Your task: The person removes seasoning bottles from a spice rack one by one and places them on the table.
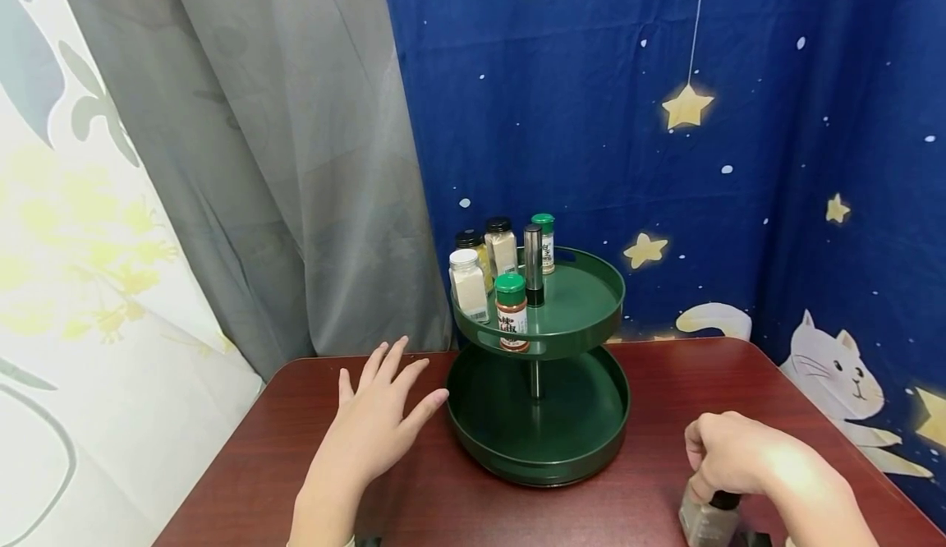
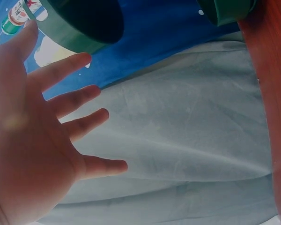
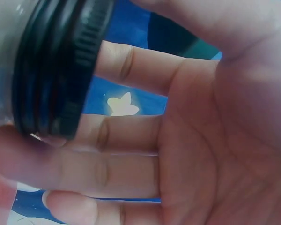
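My right hand [image 1: 754, 452] grips a clear spice jar [image 1: 705, 524] from above, at the table's front right. The jar has a black screw lid [image 3: 63, 65] and pale greyish contents. In the right wrist view the fingers curl around it near the lid. My left hand [image 1: 380, 420] is held over the left part of the table with its fingers spread, holding nothing. Its thumb points toward the green two-tier turntable rack [image 1: 539, 469]. On the upper tier stand a white-capped jar [image 1: 469, 288], a green-capped chili bottle [image 1: 512, 317] and a silver-and-black cylinder [image 1: 534, 264].
Further back on the upper tier are two black-lidded jars [image 1: 502, 247] and another green-capped bottle [image 1: 548, 247]. The lower tier holds no jars. A raised rim borders each tier. Behind the reddish-brown table [image 1: 244, 457] hang a grey curtain [image 1: 355, 202] and a blue star-patterned one [image 1: 576, 120].
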